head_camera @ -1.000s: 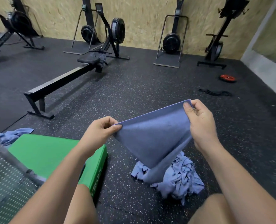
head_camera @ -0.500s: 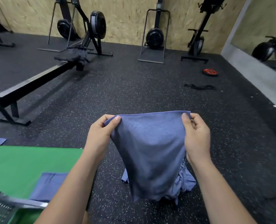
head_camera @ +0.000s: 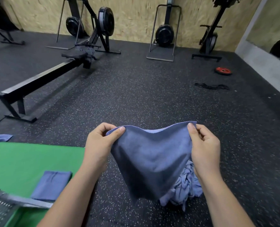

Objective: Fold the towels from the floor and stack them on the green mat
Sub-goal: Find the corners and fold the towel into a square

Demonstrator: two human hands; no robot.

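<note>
Fingers: left hand (head_camera: 101, 141) and right hand (head_camera: 205, 143) each pinch a towel (head_camera: 152, 161) top corner.
Towel: hangs over pile (head_camera: 185, 185), hiding part.
Around: folded towel (head_camera: 51, 185) on mat (head_camera: 21, 161); rower (head_camera: 54, 76) beyond.
Change: top edge now sags.

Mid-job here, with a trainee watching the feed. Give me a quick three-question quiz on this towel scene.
1. True or false: the left hand and the right hand each pinch a top corner of the held towel.
2. What lies on the green mat? A) one folded towel B) three folded towels C) nothing
3. Fill in: the unfolded pile lies on the ____.
Key: 1 true; 2 A; 3 floor.
</note>
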